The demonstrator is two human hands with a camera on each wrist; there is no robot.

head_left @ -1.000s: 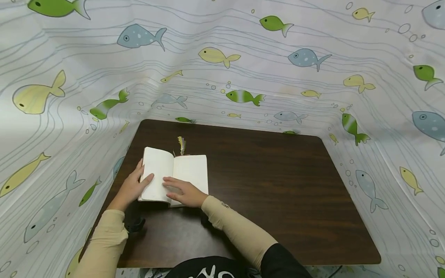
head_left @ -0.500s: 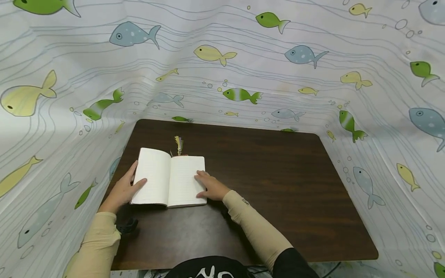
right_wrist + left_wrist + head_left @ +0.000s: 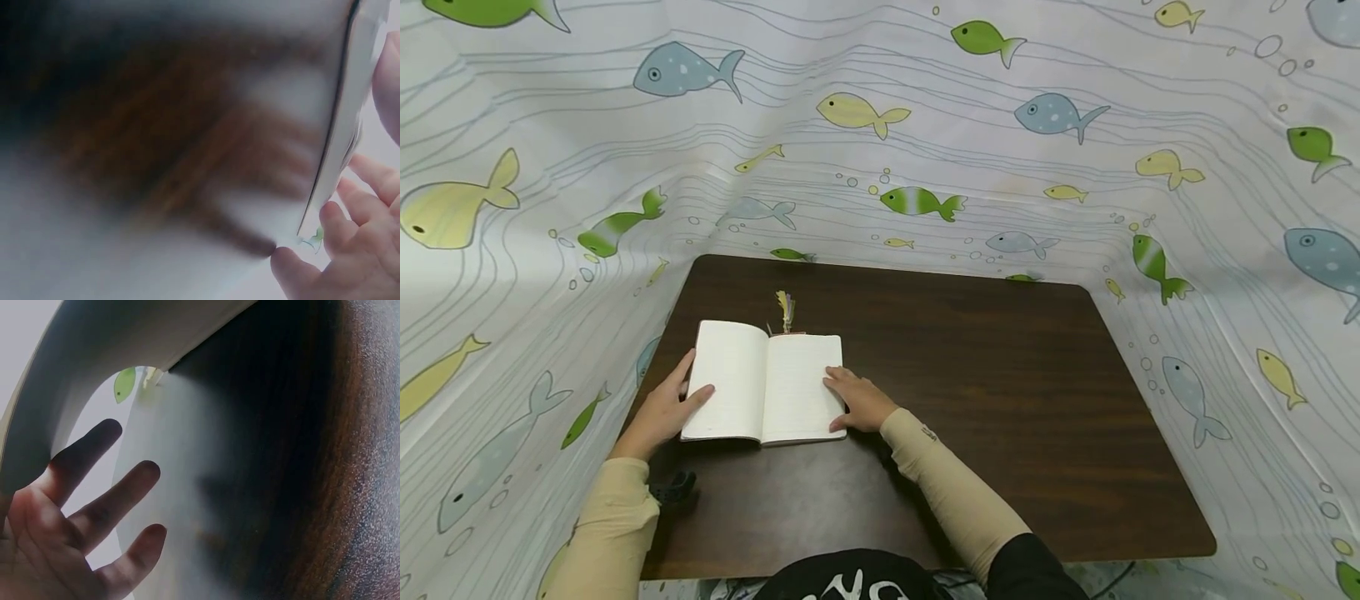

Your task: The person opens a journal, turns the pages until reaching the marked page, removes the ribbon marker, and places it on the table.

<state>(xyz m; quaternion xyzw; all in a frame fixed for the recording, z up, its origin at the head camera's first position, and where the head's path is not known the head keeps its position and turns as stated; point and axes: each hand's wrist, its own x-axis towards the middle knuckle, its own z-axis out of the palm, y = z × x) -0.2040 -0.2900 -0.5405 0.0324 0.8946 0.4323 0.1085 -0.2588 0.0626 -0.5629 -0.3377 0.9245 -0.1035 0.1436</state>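
Observation:
An open notebook [image 3: 730,383] with blank-looking pages lies toward the left of the table. My left hand [image 3: 658,417] holds its left side, the thumb on top of the page near the edge. In the left wrist view the fingers [image 3: 103,512] reach in beneath the raised left cover [image 3: 94,356]. On the right page's outer edge rests my right hand [image 3: 863,402], its fingers extended over the paper. The right wrist view shows the page block [image 3: 340,125] low on the table, with those fingertips at the edge. A yellowish tassel [image 3: 786,310] sticks out past the notebook's top.
Dark brown wooden table [image 3: 985,417] extends well to the right of the notebook. A fish-printed curtain [image 3: 880,125] encloses its back and sides. A small black object [image 3: 673,487] sits by the left wrist.
My right hand has moved from the middle of the notebook to the right page's outer edge. My left hand and the notebook shifted slightly left in view, along with the whole scene.

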